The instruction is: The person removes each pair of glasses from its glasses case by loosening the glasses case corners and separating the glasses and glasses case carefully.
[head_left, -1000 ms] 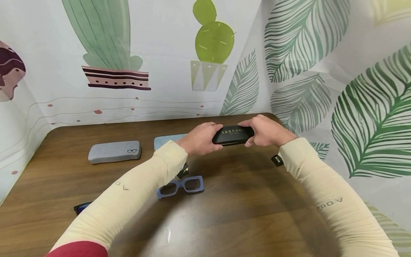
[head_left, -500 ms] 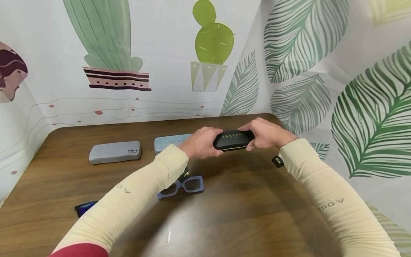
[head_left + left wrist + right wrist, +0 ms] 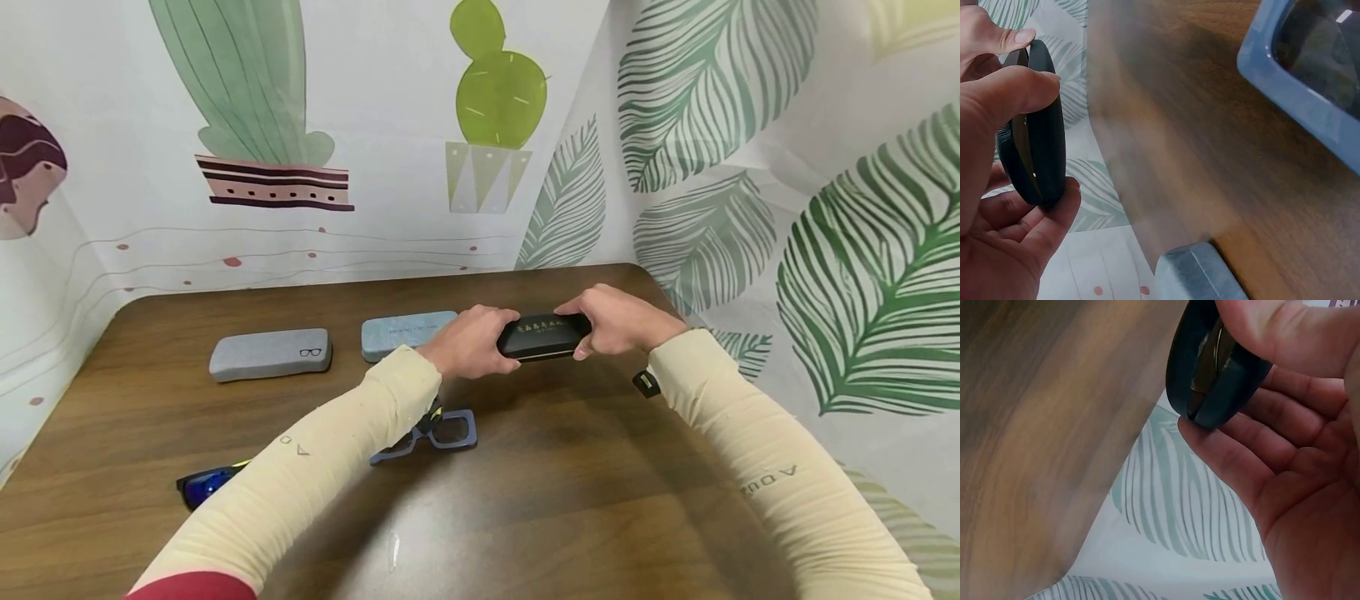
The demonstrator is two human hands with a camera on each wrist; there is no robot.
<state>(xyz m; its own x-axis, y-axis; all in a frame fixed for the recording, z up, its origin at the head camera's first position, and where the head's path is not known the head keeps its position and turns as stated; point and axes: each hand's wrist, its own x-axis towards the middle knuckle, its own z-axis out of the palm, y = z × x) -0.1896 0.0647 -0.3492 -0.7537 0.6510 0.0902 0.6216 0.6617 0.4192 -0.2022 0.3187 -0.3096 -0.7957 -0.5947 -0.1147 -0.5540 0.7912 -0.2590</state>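
A black glasses case [image 3: 543,337] with gold lettering on its lid is held lengthwise between both hands. My left hand [image 3: 476,342] grips its left end, and my right hand [image 3: 613,323] has the right end between thumb and fingers. From the left wrist, the case's dark end [image 3: 1049,140] shows a brownish strip between its two halves. A similar golden strip appears in the case [image 3: 1182,365] in the right wrist view. The case is shown above the table's far right part; whether it touches the wood is hard to tell. Its inside is hidden.
A grey glasses case [image 3: 270,356] and a light blue one [image 3: 405,332] lie left of the hands on the wooden table [image 3: 540,517]. Blue-framed glasses [image 3: 453,432] and dark sunglasses with blue lenses [image 3: 202,487] sit nearer, partly behind the left forearm. Patterned cloth [image 3: 390,242] borders the table.
Both hands have brought the black glasses case lower in the head view, slightly toward me. More of the light blue case and the sunglasses now shows. The grip at both ends is kept.
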